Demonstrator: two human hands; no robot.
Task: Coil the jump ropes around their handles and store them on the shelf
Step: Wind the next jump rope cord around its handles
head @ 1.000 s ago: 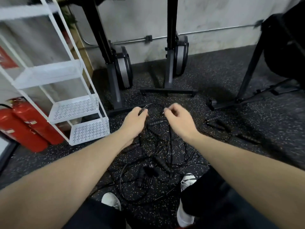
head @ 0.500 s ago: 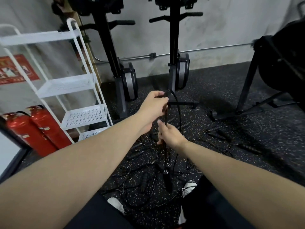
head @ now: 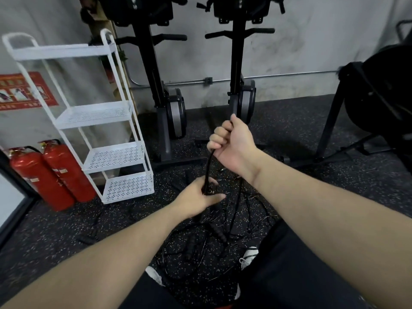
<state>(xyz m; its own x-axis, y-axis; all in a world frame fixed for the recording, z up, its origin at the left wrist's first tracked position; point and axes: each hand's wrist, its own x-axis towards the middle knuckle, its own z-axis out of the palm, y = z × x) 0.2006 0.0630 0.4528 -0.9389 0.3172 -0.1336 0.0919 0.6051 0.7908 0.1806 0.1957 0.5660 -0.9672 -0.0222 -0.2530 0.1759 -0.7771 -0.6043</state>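
A black jump rope [head: 209, 166] runs taut between my two hands above the floor. My right hand [head: 234, 141] grips its upper part in a fist. Lower down, my left hand [head: 198, 197] holds the rope where its handle ends [head: 209, 191] hang, thumb and fingers curled round them. Below the hands, a tangled pile of several more black jump ropes [head: 219, 234] and their handles lies on the speckled floor by my feet. The white four-tier shelf [head: 116, 156] stands to the left, its perforated tiers bare.
Two red fire extinguishers [head: 48, 175] stand left of the shelf. Two black rowing machines [head: 174, 112] stand upright against the back wall. A black machine frame [head: 334, 121] fills the right side. My white shoes [head: 248, 257] are beside the rope pile.
My right hand has risen up the rope to grip it in a fist, and my left hand has dropped down to the handle ends. The view has tilted up.
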